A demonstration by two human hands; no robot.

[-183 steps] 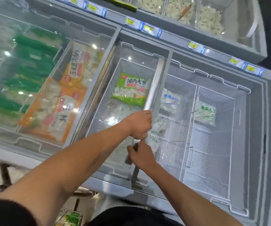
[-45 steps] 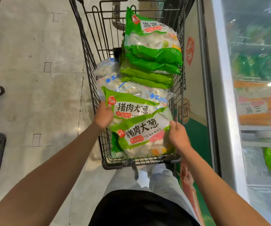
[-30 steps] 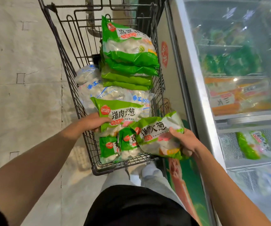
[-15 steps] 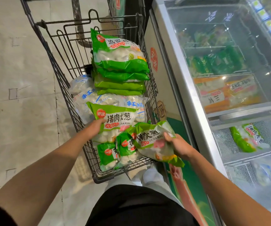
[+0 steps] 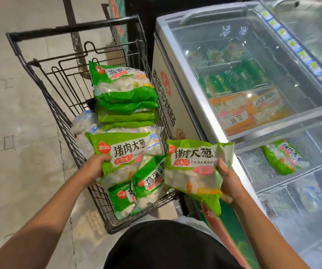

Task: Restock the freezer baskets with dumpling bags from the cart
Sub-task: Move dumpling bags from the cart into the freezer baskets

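My right hand (image 5: pixel 229 183) grips a green dumpling bag (image 5: pixel 195 171) by its right edge, held between the cart and the freezer. My left hand (image 5: pixel 96 167) grips a second green bag (image 5: pixel 121 152) by its left edge, still over the wire cart (image 5: pixel 67 90). More green bags (image 5: pixel 125 94) are stacked at the back of the cart, with clear blue-print bags (image 5: pixel 84 123) beside them. The freezer basket (image 5: pixel 257 166) at right holds one matching green bag (image 5: pixel 284 156).
The chest freezer (image 5: pixel 177 78) stands right of the cart, its glass lid (image 5: pixel 253 61) covering green and orange packs. Lower baskets (image 5: pixel 284 200) hold clear bags. Bare tiled floor (image 5: pixel 16 133) lies left of the cart.
My right hand has lifted its bag out of the cart and carried it right, toward the freezer. My left hand has closed on the other bag's edge. My view has turned right.
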